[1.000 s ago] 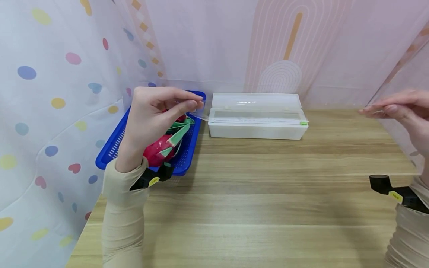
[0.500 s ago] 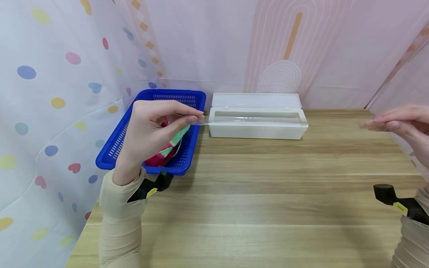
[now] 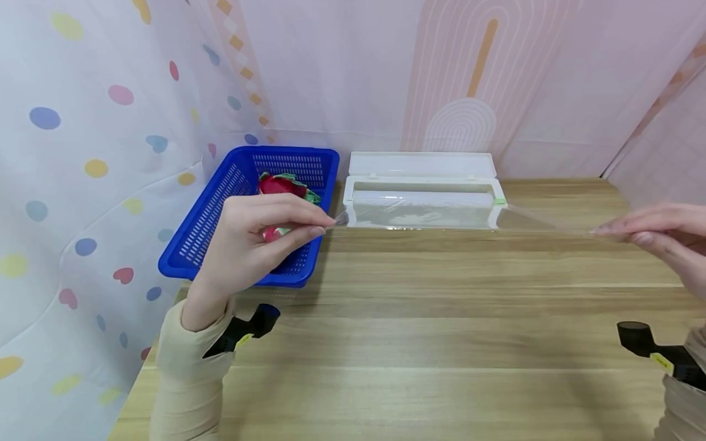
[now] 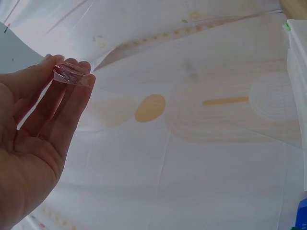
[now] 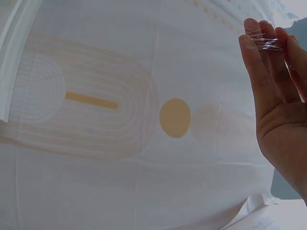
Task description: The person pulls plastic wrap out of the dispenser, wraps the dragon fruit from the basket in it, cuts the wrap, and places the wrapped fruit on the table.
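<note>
Between my two hands, clear cling film (image 3: 425, 219) is stretched sideways in front of a white cling film box (image 3: 353, 195). The box's lid (image 3: 421, 164) stands up at the back, and a roll (image 3: 425, 198) shows inside. My left hand (image 3: 256, 239) pinches one corner of the film over the blue basket's right side. At the far right, my right hand (image 3: 673, 229) pinches the opposite corner. Both wrist views show film bunched at the fingertips, with film (image 4: 72, 73) in the left hand and film (image 5: 264, 44) in the right.
A blue basket (image 3: 178, 268) holds red dragon fruit (image 3: 282, 185), partly hidden by my left hand. A green slider (image 3: 499, 201) sits at the box's right end. The wooden table (image 3: 419, 331) meets a patterned curtain (image 3: 342, 67) behind.
Both hands have come down and toward me, drawing the film out over the box's front edge. The roll shows more plainly, and more of the basket and a dragon fruit is uncovered.
</note>
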Tool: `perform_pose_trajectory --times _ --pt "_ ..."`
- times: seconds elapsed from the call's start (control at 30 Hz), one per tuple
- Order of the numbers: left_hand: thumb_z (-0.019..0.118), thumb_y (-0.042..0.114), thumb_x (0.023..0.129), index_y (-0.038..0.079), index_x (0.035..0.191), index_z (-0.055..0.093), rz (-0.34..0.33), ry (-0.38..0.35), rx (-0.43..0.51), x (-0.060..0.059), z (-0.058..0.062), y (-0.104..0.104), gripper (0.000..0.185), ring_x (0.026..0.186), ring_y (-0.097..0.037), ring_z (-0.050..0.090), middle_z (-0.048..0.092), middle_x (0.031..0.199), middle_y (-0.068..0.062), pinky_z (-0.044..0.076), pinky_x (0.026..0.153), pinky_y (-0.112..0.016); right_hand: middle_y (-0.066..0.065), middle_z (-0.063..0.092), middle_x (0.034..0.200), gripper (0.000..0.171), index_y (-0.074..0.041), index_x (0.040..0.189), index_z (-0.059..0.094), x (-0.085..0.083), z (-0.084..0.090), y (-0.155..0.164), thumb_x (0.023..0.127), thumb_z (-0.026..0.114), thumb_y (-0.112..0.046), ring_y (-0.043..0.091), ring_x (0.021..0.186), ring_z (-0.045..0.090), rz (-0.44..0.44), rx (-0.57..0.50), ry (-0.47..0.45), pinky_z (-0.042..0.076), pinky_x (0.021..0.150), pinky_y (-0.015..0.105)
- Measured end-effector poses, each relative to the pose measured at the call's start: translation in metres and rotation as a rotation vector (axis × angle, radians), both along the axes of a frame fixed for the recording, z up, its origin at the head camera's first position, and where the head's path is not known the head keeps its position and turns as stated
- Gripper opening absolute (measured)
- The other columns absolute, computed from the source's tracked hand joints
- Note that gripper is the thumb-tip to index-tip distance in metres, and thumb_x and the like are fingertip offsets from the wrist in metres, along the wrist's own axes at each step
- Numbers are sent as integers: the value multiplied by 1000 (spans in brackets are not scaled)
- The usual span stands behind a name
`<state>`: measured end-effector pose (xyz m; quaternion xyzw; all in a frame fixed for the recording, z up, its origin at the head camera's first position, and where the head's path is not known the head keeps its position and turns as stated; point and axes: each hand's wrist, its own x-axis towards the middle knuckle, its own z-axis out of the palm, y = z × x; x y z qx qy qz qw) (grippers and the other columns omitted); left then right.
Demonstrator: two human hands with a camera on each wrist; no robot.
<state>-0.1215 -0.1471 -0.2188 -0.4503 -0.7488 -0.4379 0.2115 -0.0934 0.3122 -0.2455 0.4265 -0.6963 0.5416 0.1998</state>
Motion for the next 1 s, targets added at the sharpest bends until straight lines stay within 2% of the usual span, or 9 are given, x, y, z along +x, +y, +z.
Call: perform_pose_trajectory --times 0.13,0.33,0.43,0.53,0.6,0.7,0.8,1.0 --pt "71 -1 81 0 88 74 -23 1 8 5 -7 -2 8 67 -4 55 71 86 -12 32 47 -17 3 72 110 19 14 99 66 4 -2 0 93 53 2 7 105 65 28 10 -12 48 88 8" --pt "70 0 82 -1 88 74 -101 -54 50 9 -16 -2 7 65 -7 49 68 85 -10 32 48 -18 6 71 112 18 15 100 65 11 -7 -1 93 53 4 11 107 65 89 18 -45 47 92 10" --pt "69 -2 81 0 89 74 -142 -97 61 11 -21 -4 9 60 -7 46 69 86 -8 31 46 -18 5 71 109 19 15 96 66 17 -8 0 93 54 1 10 106 65 22 62 -59 48 90 9" --pt "69 -2 82 1 90 74 -180 -119 62 11 -25 -6 10 58 -6 46 69 86 -8 33 45 -17 1 71 107 21 12 94 68 21 -11 4 93 55 -4 6 103 65 -83 142 -61 48 86 6" --pt "68 -2 83 1 90 74 -191 -127 52 12 -28 -7 9 62 -5 52 70 87 -8 36 46 -17 0 71 106 22 12 94 68 23 -12 5 93 56 -6 5 103 65 -95 174 -62 48 85 6" --pt "68 -1 84 1 91 73 -194 -156 18 12 -31 -9 9 77 -5 63 71 91 -8 43 52 -16 2 71 108 20 13 96 68 22 -14 7 93 56 -3 7 105 65 -10 173 -59 49 85 7" --pt "67 -2 83 1 93 73 -199 -197 -13 14 -33 -10 11 89 -5 67 73 92 -10 49 59 -17 5 70 110 19 15 98 66 19 -16 8 92 55 0 10 107 64 90 162 -65 49 85 8" --pt "66 -4 83 2 96 72 -230 -279 -53 17 -39 -13 16 84 -8 68 73 91 -10 54 64 -20 13 69 112 17 20 99 63 15 -20 6 90 54 9 16 111 63 274 126 -58 50 88 12"
